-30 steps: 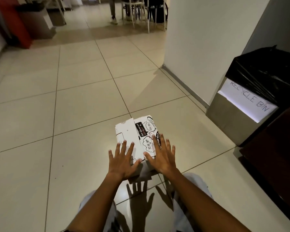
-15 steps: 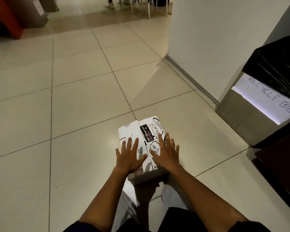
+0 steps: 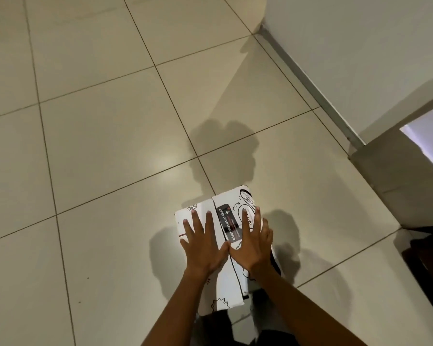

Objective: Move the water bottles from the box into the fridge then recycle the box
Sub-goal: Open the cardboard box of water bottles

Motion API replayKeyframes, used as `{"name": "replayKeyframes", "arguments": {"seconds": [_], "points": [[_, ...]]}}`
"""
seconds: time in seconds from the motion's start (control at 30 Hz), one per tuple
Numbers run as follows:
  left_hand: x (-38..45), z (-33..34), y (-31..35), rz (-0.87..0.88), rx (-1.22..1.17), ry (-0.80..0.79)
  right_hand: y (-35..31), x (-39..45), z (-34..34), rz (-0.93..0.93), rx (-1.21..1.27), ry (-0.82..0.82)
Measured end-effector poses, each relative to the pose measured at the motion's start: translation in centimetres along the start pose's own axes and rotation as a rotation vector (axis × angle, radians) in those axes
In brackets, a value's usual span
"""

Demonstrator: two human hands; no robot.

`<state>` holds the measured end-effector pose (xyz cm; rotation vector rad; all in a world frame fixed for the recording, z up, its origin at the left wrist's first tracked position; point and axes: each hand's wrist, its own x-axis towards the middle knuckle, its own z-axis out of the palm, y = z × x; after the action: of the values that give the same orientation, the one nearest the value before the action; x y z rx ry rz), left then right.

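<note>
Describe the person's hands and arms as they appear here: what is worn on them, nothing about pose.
Both the left hand and the right hand are bare: no gloves, and no rings, watch or bracelet that I can make out. The forearms are uncovered right down to the bottom edge of the picture, so no sleeve shows. Nails look short and unpainted, though the picture is too soft to be sure.

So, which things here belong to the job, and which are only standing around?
Belong to the job:
- box, on the floor
- left hand and right hand, pressing flat on it
- bin, at the right edge

Only around:
- floor tiles
- wall
</note>
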<state>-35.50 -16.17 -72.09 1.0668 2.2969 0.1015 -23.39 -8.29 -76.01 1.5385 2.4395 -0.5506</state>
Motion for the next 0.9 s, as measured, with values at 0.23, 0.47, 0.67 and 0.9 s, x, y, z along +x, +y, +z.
{"name": "replayKeyframes", "arguments": {"seconds": [0.23,0.47,0.67,0.9], "points": [[1.0,0.6,1.1,-0.059,0.021,0.031,0.0,0.7,0.2,-0.049,0.028,0.147],[1.3,2.5,1.1,-0.075,-0.001,0.101,-0.3,0.8,1.3,0.002,-0.031,0.134],[-0.5,1.7,0.4,-0.004,-0.17,0.146,0.5,-0.1,-0.7,-0.049,0.1,-0.003],[-5.8,-0.2,-1.3,0.059,-0.479,0.314,2.5,-3.2,-4.5,-0.157,0.424,-0.02]]}}
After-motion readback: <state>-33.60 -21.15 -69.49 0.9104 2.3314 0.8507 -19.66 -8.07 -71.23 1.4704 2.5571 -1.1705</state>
